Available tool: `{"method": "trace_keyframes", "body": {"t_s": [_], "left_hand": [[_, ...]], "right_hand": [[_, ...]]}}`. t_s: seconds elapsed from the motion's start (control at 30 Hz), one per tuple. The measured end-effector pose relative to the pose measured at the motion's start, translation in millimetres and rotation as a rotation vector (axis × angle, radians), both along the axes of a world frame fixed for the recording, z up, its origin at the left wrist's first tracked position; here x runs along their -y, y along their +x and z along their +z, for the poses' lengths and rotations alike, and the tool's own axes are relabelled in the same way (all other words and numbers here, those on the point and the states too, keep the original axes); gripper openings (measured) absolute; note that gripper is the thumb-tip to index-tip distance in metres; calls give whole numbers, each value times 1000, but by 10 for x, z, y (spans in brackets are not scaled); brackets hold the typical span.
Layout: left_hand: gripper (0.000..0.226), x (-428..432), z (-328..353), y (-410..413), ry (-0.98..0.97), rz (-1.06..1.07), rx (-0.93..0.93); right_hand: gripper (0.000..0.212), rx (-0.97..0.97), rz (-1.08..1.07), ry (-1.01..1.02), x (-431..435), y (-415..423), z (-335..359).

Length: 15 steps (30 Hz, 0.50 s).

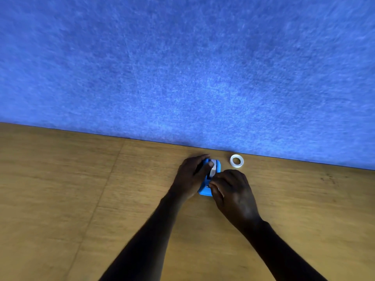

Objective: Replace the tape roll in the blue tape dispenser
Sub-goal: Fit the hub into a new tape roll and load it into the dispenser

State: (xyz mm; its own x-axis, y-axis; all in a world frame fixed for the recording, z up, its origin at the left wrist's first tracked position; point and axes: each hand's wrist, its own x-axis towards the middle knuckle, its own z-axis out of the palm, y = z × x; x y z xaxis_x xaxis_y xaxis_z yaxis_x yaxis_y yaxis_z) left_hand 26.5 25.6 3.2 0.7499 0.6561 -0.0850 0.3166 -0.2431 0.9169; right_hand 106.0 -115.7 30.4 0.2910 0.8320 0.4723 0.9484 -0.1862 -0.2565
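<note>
The blue tape dispenser [209, 180] sits on the wooden surface [81, 199], close to its far edge where the blue felt wall [182, 67] rises. It lies lengthwise, one end toward that far edge and the other toward the person. A whitish tape roll [213, 169] shows in its upper half, seated between the blue side walls.

The left hand [192, 177] is wrapped over the dispenser's left side. Its fingers [203, 159] curl round the far end of the body and its thumb tip [210, 164] presses on the top of the seated roll, so this hand is clasping the dispenser.

The right hand [233, 191] comes in from the near right and covers the dispenser's near end. Its fingertips [213, 184] are drawn together in a pinch just at the near end of the roll, above the front part of the dispenser. Whether a strip of tape lies between them cannot be told, as the spot is small and blurred.

A second tape ring [236, 161], white with an open centre, lies flat on the surface to the right of the dispenser, near the far edge and just short of the felt wall. It is apart from both hands and from the dispenser.
</note>
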Motion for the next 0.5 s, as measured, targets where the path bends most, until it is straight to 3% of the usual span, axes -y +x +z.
{"method": "trace_keyframes", "body": {"t_s": [0.5], "left_hand": [[65, -23, -51, -12, -36, -28, -11]], "right_hand": [[9, 75, -20, 95, 39, -44, -108]]}}
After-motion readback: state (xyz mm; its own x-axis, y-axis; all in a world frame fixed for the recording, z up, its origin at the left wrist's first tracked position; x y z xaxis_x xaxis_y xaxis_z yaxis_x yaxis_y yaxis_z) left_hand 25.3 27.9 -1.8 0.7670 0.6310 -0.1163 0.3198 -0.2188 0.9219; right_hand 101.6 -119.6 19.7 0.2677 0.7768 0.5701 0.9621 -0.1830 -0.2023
